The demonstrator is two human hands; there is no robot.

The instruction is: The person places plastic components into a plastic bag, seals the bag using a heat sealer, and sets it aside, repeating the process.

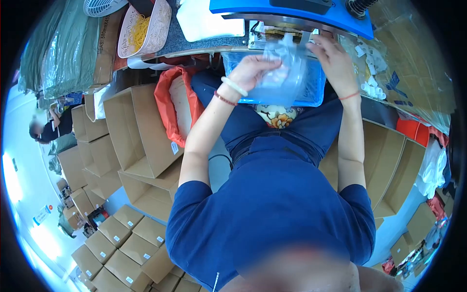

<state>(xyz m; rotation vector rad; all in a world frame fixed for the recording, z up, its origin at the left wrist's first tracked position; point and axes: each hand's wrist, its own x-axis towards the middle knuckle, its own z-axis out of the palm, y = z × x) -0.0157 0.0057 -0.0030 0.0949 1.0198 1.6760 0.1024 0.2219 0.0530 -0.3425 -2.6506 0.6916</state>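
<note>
Two hands at work: the left hand (254, 72) pinches one clear bag (284, 80) between thumb and fingers, above one blue tray (318, 101). The right hand (335, 61) is half-curled beside one blue machine (321, 19) — its grip, I can't tell.

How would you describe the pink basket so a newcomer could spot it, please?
Find the big blue machine. Left of it, past the white sheet, stands the pale pink openwork plastic basket. Yellow strands inside set it apart from the pale slatted basket beside it.
</note>
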